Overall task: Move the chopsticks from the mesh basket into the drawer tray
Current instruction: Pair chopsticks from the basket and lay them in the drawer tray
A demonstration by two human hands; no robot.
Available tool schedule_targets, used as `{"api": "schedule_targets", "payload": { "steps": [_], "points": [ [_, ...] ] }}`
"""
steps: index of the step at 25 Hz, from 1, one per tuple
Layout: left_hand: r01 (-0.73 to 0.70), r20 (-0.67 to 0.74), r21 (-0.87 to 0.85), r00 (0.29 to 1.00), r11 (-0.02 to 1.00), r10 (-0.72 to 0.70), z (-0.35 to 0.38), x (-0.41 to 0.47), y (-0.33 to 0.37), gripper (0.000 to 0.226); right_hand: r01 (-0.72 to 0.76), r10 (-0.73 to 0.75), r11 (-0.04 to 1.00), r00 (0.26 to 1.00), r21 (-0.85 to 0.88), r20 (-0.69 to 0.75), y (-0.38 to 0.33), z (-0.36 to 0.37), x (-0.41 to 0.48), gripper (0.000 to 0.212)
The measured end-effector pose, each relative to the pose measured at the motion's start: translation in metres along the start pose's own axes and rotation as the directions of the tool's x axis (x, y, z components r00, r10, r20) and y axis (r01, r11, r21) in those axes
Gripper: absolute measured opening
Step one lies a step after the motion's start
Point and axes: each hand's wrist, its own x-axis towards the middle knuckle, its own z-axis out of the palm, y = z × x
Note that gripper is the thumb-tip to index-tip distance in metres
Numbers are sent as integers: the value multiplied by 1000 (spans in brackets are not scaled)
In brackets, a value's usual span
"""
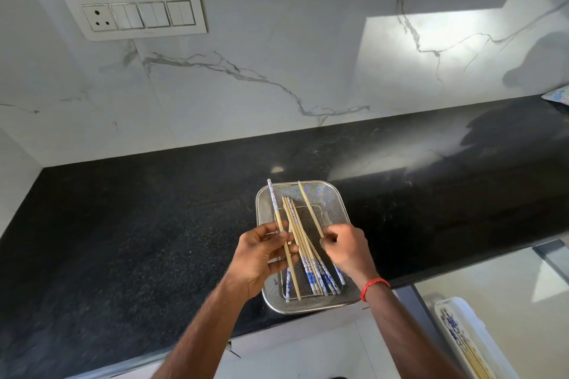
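Observation:
A steel mesh basket (332,194) stands near the front edge of the black counter. Several bamboo chopsticks with blue-and-white patterned ends (308,258) lie in it. My left hand (261,258) pinches one chopstick (274,203) whose patterned end points away from me. My right hand (346,248) grips another chopstick (309,209) by its end, its plain tip angled up over the basket. The white drawer tray (489,323) sits at the lower right, below counter level, with several chopsticks (462,341) in it.
The black granite counter (138,240) runs left and right of the basket. A marble backsplash with a switch plate (135,14) rises behind. A patterned object (557,97) lies at the far right edge of the counter.

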Motion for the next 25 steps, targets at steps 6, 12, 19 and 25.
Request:
{"api": "schedule_targets", "payload": {
  "steps": [6, 12, 19, 25],
  "points": [
    [92, 70, -18, 993, 996, -91, 8, 1, 0, 20, 262, -226, 897, 964, 356, -140, -35, -11, -8, 19],
    [56, 60, 52, 996, 997, -60, 6, 0, -2, 22, 420, -416, 892, 908, 171, -59, -42, 6, -17, 34],
    [5, 71, 72, 997, 997, -10, -5, -2, 0, 36, 330, -306, 911, 943, 246, -134, -35, 15, -14, 27],
    [-13, 33, 109, 999, 994, 10, -14, -1, 2, 28, 36, -11, 964, 995, -264, 99, -3, 34, -8, 28]
  ]
}}
